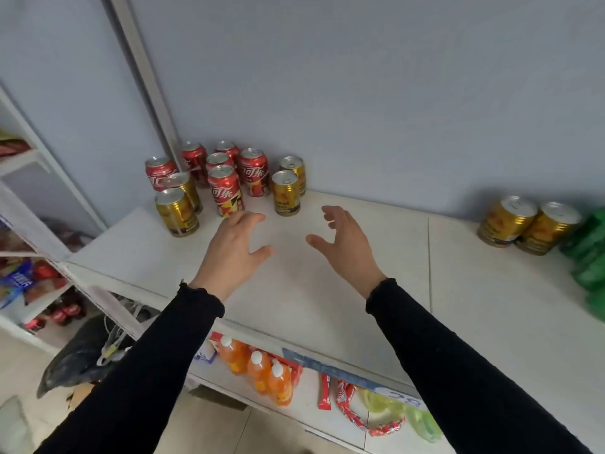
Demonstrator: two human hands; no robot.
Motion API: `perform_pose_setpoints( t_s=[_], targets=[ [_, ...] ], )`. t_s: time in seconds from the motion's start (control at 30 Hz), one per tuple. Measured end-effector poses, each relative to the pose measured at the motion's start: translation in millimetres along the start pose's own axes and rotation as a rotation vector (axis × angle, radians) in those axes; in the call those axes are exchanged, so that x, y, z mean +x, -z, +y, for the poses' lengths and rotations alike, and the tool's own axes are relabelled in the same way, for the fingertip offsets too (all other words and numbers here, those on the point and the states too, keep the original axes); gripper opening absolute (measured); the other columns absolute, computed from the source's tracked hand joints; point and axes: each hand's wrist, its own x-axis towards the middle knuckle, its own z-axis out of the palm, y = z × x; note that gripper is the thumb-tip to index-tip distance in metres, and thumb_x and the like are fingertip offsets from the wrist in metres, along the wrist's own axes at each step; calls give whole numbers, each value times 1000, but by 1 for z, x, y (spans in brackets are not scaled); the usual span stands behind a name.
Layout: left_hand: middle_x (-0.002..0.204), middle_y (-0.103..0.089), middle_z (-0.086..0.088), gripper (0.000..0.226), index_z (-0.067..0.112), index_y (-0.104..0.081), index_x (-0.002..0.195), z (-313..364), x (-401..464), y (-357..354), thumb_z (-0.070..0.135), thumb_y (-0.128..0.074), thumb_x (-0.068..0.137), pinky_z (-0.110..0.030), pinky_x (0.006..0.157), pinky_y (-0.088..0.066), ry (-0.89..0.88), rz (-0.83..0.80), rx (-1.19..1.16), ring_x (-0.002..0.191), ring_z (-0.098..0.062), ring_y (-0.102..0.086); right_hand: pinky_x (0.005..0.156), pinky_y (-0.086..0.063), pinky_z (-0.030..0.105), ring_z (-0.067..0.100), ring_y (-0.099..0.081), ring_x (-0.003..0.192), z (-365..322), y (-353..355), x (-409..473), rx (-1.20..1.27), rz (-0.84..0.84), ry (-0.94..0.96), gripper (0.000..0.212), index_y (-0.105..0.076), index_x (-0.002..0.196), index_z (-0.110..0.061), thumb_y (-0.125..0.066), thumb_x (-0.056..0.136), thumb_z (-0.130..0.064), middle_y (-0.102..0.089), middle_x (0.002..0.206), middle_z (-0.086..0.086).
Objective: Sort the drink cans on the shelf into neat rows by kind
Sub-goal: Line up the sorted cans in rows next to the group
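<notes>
Both hands, left and right, were held open and empty just before the mixed cans at the shelf back-left. Next, prob. the front red can must be gripped & regrouped.

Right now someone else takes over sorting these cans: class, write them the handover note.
Left hand and right hand: open, empty, above the shelf.
Red cans: six, clustered at back left.
Gold cans: two left of the reds, two right of them, two far right beside green packs.
Done: no neat rows visible.
Left: gather the gold cans, line up each kind.
</notes>
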Motion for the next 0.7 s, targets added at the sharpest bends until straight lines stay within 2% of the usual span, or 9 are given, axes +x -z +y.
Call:
perform_pose_setpoints(
  t_s=[0.2,0.33,0.4,0.5,0.7],
  targets=[
    [134,-50,2,55,20,-50,135,-43,39,17,32,-74,87,-24,96,-34,-7,80,0,122,-16,-45,103,-46,36,20,-51,126,-9,-51,70,128,5,-125,78,-37,145,-15,-79,83,-38,-47,143,4],
    [136,-49,0,59,20,-49,137,-74,58,34,31,-75,85,-32,106,-35,-74,162,10,128,-21,-42,106,-46,42,23,-49,129,-12,-82,101,223,58,-226,88,-34,147,-15,-84,77,-33,-44,145,7],
    [140,-47,0,65,20,-47,139,-93,62,44,33,-76,83,-33,110,-32,-75,198,37,132,-22,-37,104,-48,43,23,-51,126,-13,-96,113,249,85,-274,88,-37,144,-17,-85,73,-35,-48,141,6],
    [142,-44,-3,75,19,-44,140,-125,62,56,36,-81,77,-41,111,-35,-36,208,57,132,-25,-34,99,-52,48,24,-56,119,-10,-116,129,258,161,-321,88,-43,136,-22,-84,62,-48,-56,130,2],
    [132,-43,-2,89,26,-39,139,-182,54,57,48,-86,67,-41,105,-41,109,158,-56,124,-24,-39,95,-53,50,27,-56,114,-17,-135,136,225,288,-345,75,-44,128,-23,-83,67,-44,-59,125,2]
  ],
)
